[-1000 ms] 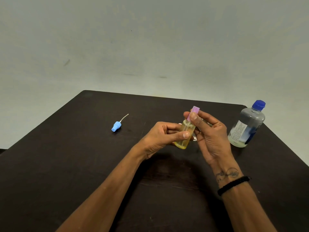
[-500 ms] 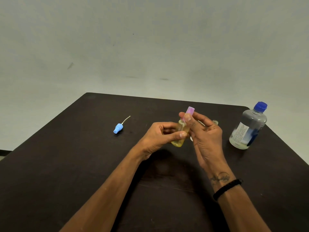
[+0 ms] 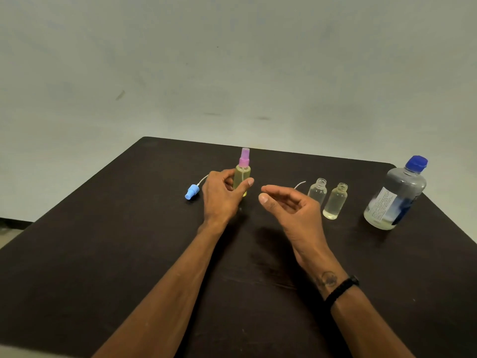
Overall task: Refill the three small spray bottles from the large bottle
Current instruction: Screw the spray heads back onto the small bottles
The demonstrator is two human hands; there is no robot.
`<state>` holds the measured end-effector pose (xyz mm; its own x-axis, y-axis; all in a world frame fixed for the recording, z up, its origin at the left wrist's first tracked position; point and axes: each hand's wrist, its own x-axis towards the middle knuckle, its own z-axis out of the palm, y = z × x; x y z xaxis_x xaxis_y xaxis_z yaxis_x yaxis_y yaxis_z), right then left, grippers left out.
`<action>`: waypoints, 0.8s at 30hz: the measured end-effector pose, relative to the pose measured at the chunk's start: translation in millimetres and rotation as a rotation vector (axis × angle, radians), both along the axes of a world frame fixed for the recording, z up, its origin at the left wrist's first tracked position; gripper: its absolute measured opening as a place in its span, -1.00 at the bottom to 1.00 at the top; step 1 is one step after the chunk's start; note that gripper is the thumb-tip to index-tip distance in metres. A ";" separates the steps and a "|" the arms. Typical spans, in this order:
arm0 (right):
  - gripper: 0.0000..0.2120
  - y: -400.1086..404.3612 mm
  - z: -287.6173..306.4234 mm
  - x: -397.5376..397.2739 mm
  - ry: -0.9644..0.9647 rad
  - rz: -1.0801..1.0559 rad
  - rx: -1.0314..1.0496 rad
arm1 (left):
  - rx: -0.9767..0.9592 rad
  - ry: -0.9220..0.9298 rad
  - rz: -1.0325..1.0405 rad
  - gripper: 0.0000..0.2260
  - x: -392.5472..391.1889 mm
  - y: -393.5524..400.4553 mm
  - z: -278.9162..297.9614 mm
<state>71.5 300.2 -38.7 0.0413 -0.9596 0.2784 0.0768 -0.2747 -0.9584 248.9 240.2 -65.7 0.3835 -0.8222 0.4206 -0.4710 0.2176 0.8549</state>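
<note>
My left hand (image 3: pixel 222 196) grips a small yellowish spray bottle (image 3: pixel 242 175) with a pink sprayer top, held upright at the middle of the dark table (image 3: pixel 103 254). My right hand (image 3: pixel 289 205) hovers just right of it, fingers apart, holding nothing. Two small uncapped clear bottles (image 3: pixel 318 190) (image 3: pixel 335 201) stand to the right, each with pale liquid. The large clear bottle (image 3: pixel 396 196) with a blue cap stands at the far right. A loose blue sprayer head (image 3: pixel 192 191) with its white tube lies left of my left hand. A thin white tube (image 3: pixel 300 184) shows behind my right hand.
The table's far edge runs just behind the bottles, and its right edge passes close to the large bottle. A pale wall stands behind.
My right hand has let go of the pink sprayer top and moved right and down. My left hand has carried the pink-topped bottle leftward, uncovering the two uncapped bottles.
</note>
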 end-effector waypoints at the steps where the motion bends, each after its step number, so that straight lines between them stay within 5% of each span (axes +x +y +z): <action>1: -0.73 -0.2 -0.9 0.5 0.013 -0.001 0.002 | 0.007 -0.004 0.020 -0.62 0.4 0.1 0.2; 14: -0.79 -0.7 -6.0 1.2 0.025 0.013 0.047 | 0.112 -0.008 0.056 -0.60 -1.1 9.5 7.5; 24: -0.80 -0.7 -5.2 -0.9 -0.040 0.035 0.070 | 0.223 -0.504 0.373 -0.47 17.6 32.8 21.3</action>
